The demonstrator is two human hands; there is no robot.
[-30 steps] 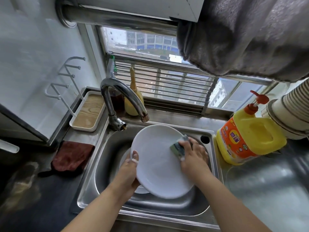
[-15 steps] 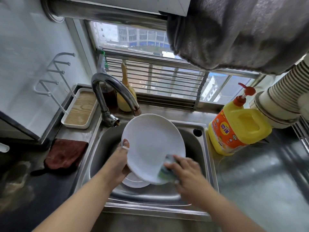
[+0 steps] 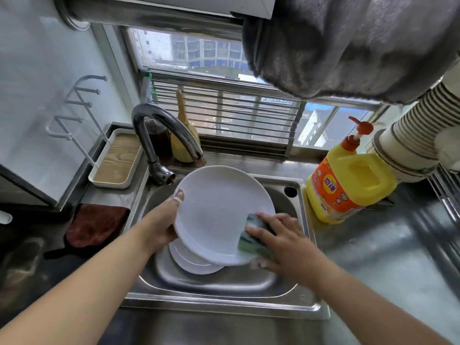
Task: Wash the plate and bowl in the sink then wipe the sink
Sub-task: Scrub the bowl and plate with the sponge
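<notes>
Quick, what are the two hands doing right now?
Left hand: holding the white plate by its rim, tilted over the sink.
Right hand: fingers pressing the green sponge against the plate.

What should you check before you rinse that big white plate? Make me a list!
1. Left hand grips the plate firmly: ok.
2. Plate sits over the sink: ok.
3. Right hand holds the sponge on the plate's rim: ok.
4. Faucet spout reaches the plate's top edge: ok.
5. Water running: not ok, none visible.
6. Bowl below already washed: cannot tell.
</notes>
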